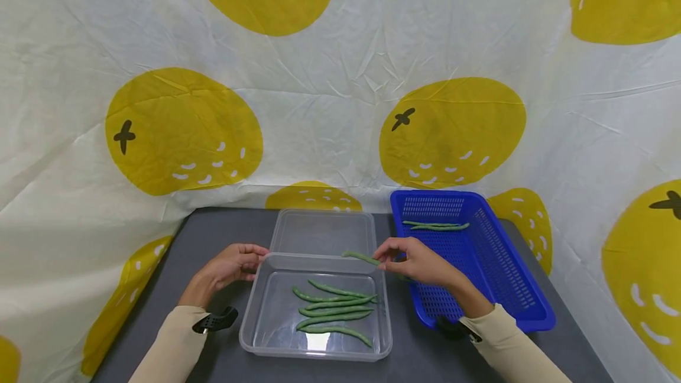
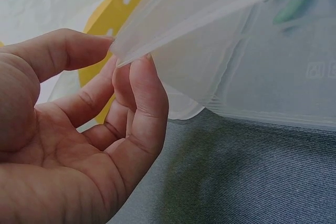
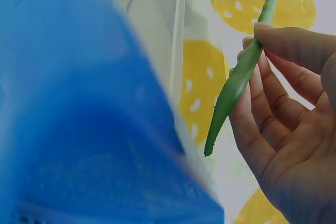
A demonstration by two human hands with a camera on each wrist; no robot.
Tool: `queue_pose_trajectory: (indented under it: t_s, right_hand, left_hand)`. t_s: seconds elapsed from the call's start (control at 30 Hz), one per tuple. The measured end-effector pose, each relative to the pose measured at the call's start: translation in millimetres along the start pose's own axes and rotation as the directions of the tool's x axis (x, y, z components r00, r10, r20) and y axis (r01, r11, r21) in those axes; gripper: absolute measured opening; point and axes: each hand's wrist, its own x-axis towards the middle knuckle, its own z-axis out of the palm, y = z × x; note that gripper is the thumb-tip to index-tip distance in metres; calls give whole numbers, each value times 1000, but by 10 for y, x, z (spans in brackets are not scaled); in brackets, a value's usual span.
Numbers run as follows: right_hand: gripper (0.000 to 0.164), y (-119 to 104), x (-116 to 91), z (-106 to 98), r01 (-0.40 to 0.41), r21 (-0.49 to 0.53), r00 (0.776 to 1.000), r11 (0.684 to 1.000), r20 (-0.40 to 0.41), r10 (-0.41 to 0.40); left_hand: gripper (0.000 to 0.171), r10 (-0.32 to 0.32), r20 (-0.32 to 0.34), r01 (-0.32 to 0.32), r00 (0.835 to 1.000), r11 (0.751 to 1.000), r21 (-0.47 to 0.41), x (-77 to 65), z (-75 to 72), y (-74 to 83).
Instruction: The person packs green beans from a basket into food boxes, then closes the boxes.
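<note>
At the upper left corner of a clear plastic container [image 1: 247,336], my left hand [image 1: 232,268] pinches the rim between thumb and fingertips. The left wrist view shows that hand [image 2: 105,114] with the rim's corner held in its fingers. My right hand [image 1: 420,262] pinches a green bean [image 3: 239,85] between thumb and fingers, over the gap between the container's right rim and the blue basket. Several green beans [image 1: 335,316] lie roughly side by side on the container's floor. A couple more beans [image 1: 436,226] rest at the far end of the blue plastic basket [image 1: 481,253].
Behind the container, a clear lid [image 1: 323,230] lies flat on the dark grey table [image 1: 223,229]. The basket's near end sits under my right forearm. A white cloth with yellow fruit prints [image 1: 319,135] hangs behind and beside the table.
</note>
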Motion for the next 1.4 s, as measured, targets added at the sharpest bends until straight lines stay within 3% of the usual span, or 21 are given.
queue_pose_trajectory:
  t_s: [0.17, 0.5, 0.7, 1.0, 1.13, 1.23, 1.4]
  right_hand:
    - [17, -102, 58, 118, -23, 58, 998, 998, 56, 20]
    - [16, -214, 172, 363, 36, 121, 987, 992, 152, -54]
    - [20, -262, 167, 426, -2, 134, 979, 991, 201, -25]
    - [21, -171, 107, 101, -38, 53, 993, 998, 115, 32]
    - [21, -37, 59, -108, -67, -14, 997, 998, 35, 67]
    - [19, 98, 22, -263, -104, -64, 994, 993, -53, 101]
    - [19, 357, -35, -469, -169, -103, 979, 980, -133, 155]
  left_hand:
    - [43, 6, 1, -6, 1000, 1000, 3, -2, 2, 1]
    - [41, 3, 4, -3, 1000, 1000, 19, -35, -24, -22]
    - [41, 15, 14, -15, 1000, 1000, 23, -44, -19, -35]
    - [42, 19, 32, -19, 999, 1000, 1, -44, -30, -18]
    - [42, 19, 30, -19, 999, 1000, -5, -39, -29, -7]
    - [43, 18, 31, -18, 999, 1000, -6, -35, -24, 3]
    - [43, 16, 28, -16, 999, 1000, -1, -32, -14, 19]
